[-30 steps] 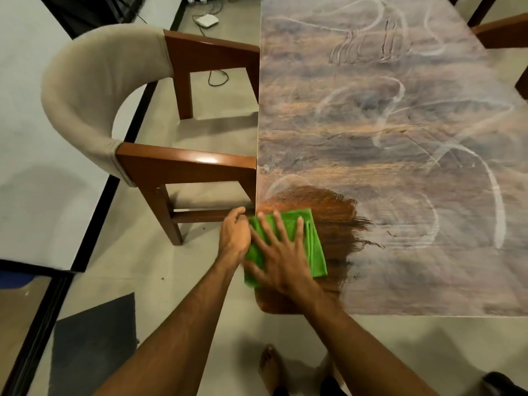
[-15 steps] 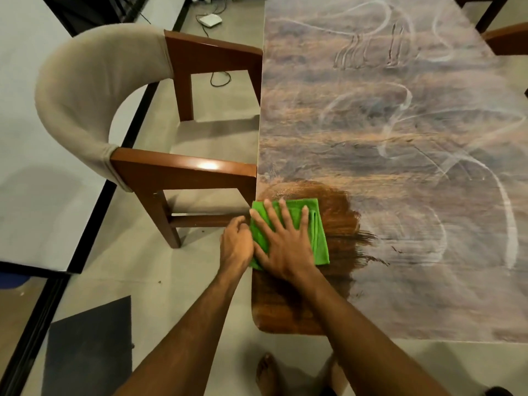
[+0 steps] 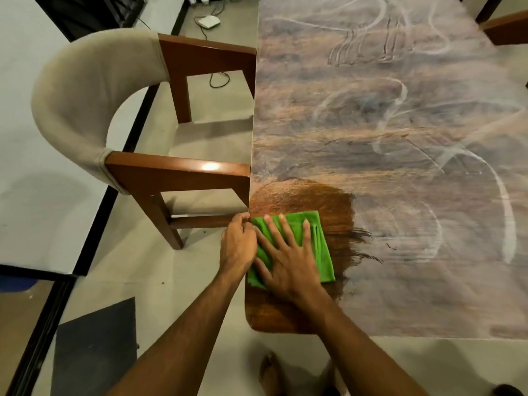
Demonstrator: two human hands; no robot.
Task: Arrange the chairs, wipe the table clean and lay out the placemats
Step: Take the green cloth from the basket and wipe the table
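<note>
Cloth (image 3: 323,252) is sliding farther along the table (image 3: 400,144) under the right hand (image 3: 288,265), fingers (image 3: 306,232) spread flat, left hand (image 3: 237,244) curling beside it, grip unclear, dust lying far and right

Worktop (image 3: 400,144): long wooden top with a rounded near-left corner. Pale dust covers most of it, marked with curved streaks and finger trails.
Wiped patch (image 3: 300,195): dark, glossy brown at the near-left corner, with a ragged right border.
Cloth (image 3: 321,252): green and folded, lying flat on the wiped patch near the left edge.
Floor (image 3: 200,270): pale grey.
On the floor: a chair (image 3: 85,95) with its wooden arms right at the worktop's left edge, a dark mat (image 3: 94,347), a white box (image 3: 209,22) and a cable (image 3: 218,80).
</note>
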